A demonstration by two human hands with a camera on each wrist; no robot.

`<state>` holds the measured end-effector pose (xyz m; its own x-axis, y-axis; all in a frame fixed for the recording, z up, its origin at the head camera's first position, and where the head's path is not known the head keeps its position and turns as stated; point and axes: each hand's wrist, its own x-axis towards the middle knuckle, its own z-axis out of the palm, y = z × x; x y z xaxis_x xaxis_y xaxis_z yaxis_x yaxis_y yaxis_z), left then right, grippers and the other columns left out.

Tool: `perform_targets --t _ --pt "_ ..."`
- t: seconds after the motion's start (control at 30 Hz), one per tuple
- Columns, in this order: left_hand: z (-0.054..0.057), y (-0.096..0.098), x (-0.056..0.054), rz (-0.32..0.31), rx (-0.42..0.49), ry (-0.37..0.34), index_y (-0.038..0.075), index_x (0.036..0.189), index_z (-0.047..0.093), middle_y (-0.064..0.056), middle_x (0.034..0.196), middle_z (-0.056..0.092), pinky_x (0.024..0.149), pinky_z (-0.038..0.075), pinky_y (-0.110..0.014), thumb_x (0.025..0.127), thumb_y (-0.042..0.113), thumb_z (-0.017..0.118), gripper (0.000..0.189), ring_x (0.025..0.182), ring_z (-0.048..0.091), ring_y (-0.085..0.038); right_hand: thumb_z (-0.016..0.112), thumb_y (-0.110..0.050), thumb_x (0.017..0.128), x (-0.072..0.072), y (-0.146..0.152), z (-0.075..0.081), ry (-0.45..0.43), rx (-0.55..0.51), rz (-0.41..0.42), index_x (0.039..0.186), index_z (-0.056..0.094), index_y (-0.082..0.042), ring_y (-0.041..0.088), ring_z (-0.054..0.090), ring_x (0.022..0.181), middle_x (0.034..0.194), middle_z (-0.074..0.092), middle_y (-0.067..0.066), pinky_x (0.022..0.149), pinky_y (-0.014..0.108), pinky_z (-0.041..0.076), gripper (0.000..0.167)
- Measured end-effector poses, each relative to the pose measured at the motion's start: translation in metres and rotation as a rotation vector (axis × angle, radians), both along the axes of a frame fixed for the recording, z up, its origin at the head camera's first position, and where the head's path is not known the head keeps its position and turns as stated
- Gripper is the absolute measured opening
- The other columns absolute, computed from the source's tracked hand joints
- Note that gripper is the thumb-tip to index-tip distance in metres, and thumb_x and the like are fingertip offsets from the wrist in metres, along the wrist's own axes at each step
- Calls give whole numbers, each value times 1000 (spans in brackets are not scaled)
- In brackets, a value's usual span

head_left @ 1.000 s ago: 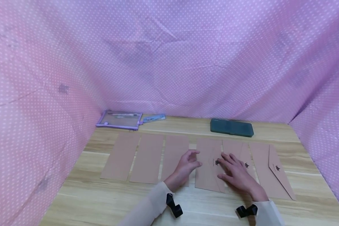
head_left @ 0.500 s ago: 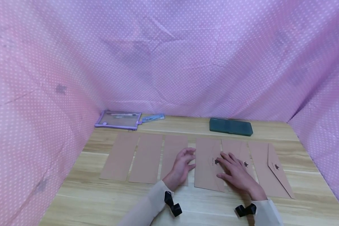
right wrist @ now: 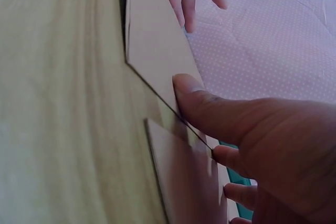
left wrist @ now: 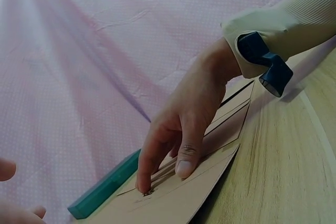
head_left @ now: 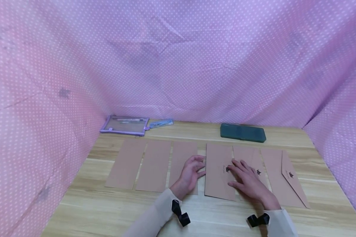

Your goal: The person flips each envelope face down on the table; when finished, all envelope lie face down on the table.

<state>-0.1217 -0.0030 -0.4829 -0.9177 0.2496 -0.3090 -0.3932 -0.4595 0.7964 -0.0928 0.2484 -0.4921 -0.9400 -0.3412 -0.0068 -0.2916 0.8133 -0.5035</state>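
Brown paper envelopes lie side by side in a row. My right hand (head_left: 249,181) rests its spread fingertips and thumb along the right edge of the middle-right envelope (head_left: 216,171), by its black crown print (head_left: 227,169). Under the left side of this envelope a dark gap shows in the left wrist view. My left hand (head_left: 188,174) is beside that left edge, fingers loosely bent toward it, over a plain envelope (head_left: 178,154). A second crown-printed envelope (head_left: 246,153) is partly hidden by my right hand; to its right lies an envelope (head_left: 273,177) with a pointed flap.
Two plain envelopes (head_left: 154,164) lie at the left of the row. Behind them are a purple-edged clear zip pouch (head_left: 126,126) and a small blue item (head_left: 161,123). A dark green case (head_left: 242,132) lies at the back right. Pink dotted cloth (head_left: 178,65) surrounds the wooden table (head_left: 106,214).
My left hand has drawn back left from over the middle-right envelope to beside its edge. That envelope's left side now looks slightly raised. My right hand has stayed in place.
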Motion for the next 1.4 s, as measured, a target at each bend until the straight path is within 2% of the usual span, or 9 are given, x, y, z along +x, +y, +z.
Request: perform_targets --t 0.3,0.5,0.67,0.9,1.03,1.17,1.4 --pt "0 0 -1 -9 13 -16 7 111 59 -3 111 55 91 48 -37 86 6 49 27 111 55 -26 74 -32 88 -1 1 0 -3 1 0 142 54 -8 53 24 146 159 37 24 110 74 20 62" --pt "-1 -2 -1 -41 10 -23 8 112 58 -15 124 63 83 49 -32 89 8 47 26 106 58 -21 73 -31 89 -1 0 -1 1 -6 -4 142 54 -8 53 23 147 158 38 23 110 76 20 62" --pt "1 -5 0 -79 20 -22 8 116 56 -22 136 61 85 49 -35 92 10 45 27 105 60 -19 73 -30 90 -1 -4 -1 25 -17 -9 141 55 -6 53 24 146 156 41 24 109 77 20 59" --pt "4 -6 1 -90 42 -18 10 114 57 -24 138 59 89 50 -38 92 10 43 25 107 60 -20 72 -29 91 -2 -11 -3 56 -22 -11 139 56 -6 51 27 146 154 43 24 110 75 23 56" --pt "6 -6 2 -93 52 -20 10 115 56 -28 144 53 90 50 -38 93 10 43 25 107 61 -20 72 -28 91 -1 -15 -4 87 -33 -2 138 57 -4 50 32 144 152 46 25 110 71 29 55" --pt "7 -7 1 -98 58 -15 9 117 55 -27 145 53 91 51 -38 94 11 43 25 108 62 -20 72 -28 91 -1 -19 -3 111 -43 11 137 58 -4 47 39 141 150 48 24 110 67 35 54" --pt "8 -8 0 -113 68 10 6 122 53 -28 146 51 92 53 -40 95 11 42 29 112 63 -22 69 -29 94 0 -24 -2 80 -101 18 139 57 -6 45 42 141 152 46 22 110 62 38 52"
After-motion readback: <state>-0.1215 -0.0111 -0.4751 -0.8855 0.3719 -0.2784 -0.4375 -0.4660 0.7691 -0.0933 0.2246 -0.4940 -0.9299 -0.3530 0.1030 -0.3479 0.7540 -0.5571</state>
